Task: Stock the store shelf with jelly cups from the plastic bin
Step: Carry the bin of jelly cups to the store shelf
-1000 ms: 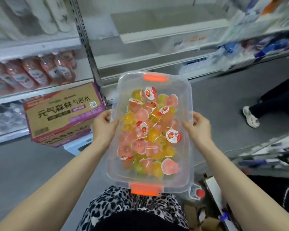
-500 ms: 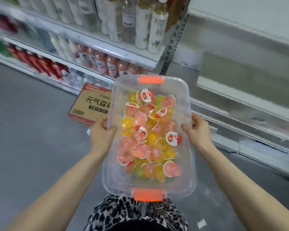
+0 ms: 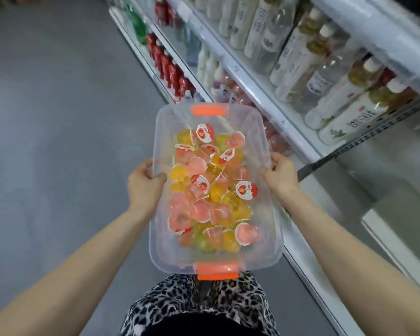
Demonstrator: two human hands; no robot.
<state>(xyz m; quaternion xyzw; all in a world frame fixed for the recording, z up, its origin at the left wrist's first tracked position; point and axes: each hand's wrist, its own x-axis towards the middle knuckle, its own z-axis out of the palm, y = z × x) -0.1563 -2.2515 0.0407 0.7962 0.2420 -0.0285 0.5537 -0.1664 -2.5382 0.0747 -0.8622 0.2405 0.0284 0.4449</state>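
The jelly cups (image 3: 209, 190), pink, yellow and a few green, lie heaped in the clear plastic bin (image 3: 264, 241), which we carry in the air in front of us. Our left hand (image 3: 144, 185) has its grip closed on the bin's left rim, and our right hand (image 3: 280, 175) grips the right rim. An orange handle (image 3: 209, 110) marks the far end. Just right runs the store shelf (image 3: 252, 86), packed with tall bottles (image 3: 301, 57); red bottles (image 3: 170, 69) stand farther along. Grey floor (image 3: 58, 117) lies left.
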